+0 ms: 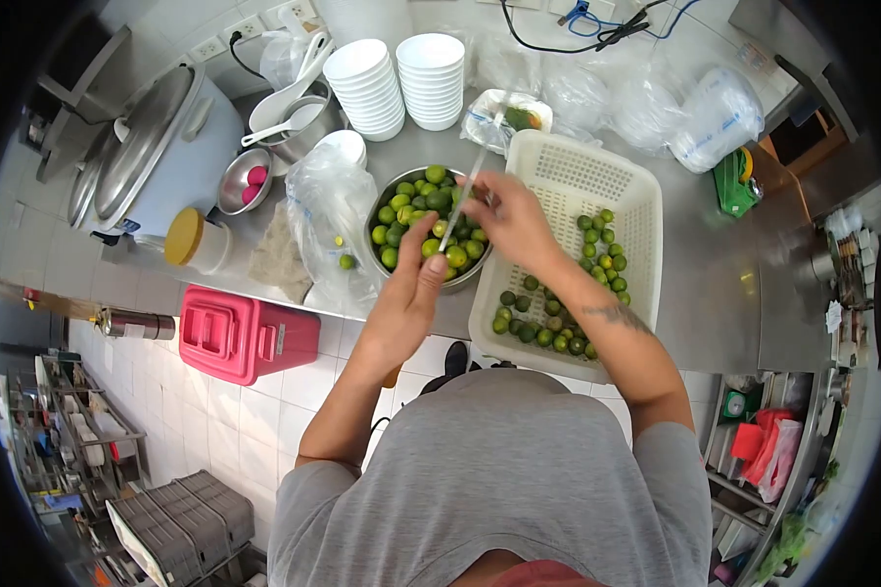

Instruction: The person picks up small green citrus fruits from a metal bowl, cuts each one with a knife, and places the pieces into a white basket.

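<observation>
My left hand (pixel 408 298) is over the near part of a steel bowl (pixel 372 245) full of green and yellowish limes (pixel 398 202). Its thumb tip meets the lower end of a long, thin, pale strip (pixel 457 212), with the index finger curled beside it. Higher up the strip, my right hand (pixel 512 217) pinches it with bent fingers. The strip slants across the bowl toward the back; its exact kind I cannot tell. Beside the bowl, under my right forearm, stands a white plastic basket (pixel 639 196) with loose limes (pixel 550 331) in it.
Left of the bowl lie a clear plastic bag (pixel 328 210) and a cloth (pixel 282 256). Stacked white bowls (pixel 364 86), a small tray (pixel 482 119) and bagged goods (pixel 717 117) line the back. A large lidded pot (pixel 191 137) stands at left, a red bin (pixel 250 336) on the floor.
</observation>
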A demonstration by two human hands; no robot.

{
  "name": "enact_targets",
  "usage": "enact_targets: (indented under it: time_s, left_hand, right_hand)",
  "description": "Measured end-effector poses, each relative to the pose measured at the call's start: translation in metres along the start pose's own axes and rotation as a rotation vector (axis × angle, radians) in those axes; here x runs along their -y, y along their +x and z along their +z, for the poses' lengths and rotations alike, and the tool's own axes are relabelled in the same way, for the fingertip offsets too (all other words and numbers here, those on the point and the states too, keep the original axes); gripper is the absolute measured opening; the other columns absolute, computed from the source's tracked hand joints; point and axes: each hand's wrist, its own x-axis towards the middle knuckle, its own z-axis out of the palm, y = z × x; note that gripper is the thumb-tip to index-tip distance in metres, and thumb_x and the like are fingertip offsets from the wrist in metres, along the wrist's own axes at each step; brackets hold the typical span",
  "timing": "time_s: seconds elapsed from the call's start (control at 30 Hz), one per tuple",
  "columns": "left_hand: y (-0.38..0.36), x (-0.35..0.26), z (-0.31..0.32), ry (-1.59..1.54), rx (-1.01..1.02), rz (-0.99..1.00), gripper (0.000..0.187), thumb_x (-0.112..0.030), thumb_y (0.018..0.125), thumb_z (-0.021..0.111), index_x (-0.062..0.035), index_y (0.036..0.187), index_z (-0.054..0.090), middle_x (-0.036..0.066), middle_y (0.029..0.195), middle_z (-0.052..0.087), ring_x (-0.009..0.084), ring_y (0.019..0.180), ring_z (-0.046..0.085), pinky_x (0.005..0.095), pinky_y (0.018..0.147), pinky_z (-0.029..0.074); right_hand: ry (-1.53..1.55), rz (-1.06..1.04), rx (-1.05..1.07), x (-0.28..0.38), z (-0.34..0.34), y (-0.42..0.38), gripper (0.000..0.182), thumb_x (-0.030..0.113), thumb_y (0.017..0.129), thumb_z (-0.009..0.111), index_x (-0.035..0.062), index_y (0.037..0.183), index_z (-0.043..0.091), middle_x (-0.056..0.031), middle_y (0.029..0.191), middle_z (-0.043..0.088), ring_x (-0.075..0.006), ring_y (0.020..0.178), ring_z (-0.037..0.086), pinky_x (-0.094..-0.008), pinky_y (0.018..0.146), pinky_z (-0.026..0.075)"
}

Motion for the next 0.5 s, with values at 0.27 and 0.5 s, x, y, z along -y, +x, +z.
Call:
enact_targets:
  time_s: [0.27, 0.5]
  left_hand:
    - [-0.008, -0.004, -0.011, 0.024, -0.026, -0.060, 0.056, -0.041, 0.105, 0.036, -0.0064, 0.148, 0.032, 0.001, 0.083, 0.048, 0.0080, 0.065, 0.044, 0.0212, 0.059, 0.038]
    - [-0.009, 0.000, -0.002, 0.025, 0.049, -0.077, 0.058, -0.044, 0.103, 0.039, -0.0065, 0.147, 0.033, 0.001, 0.084, 0.049, 0.0074, 0.064, 0.044, 0.0208, 0.056, 0.037]
  right_hand:
    - [0.022, -0.118, 0.129, -0.038, -0.026, 0.038, 0.027, 0.013, 0.089, 0.063, 0.0104, 0.116, 0.065, -0.0121, 0.108, 0.067, -0.0236, 0.095, 0.062, -0.0349, 0.082, 0.051]
    - [-0.502, 0.200, 0.701, -0.091, -0.110, -0.038, 0.022, 0.002, 0.080, 0.062, 0.0034, 0.102, 0.066, -0.0119, 0.091, 0.066, -0.0263, 0.083, 0.063, -0.0352, 0.077, 0.050]
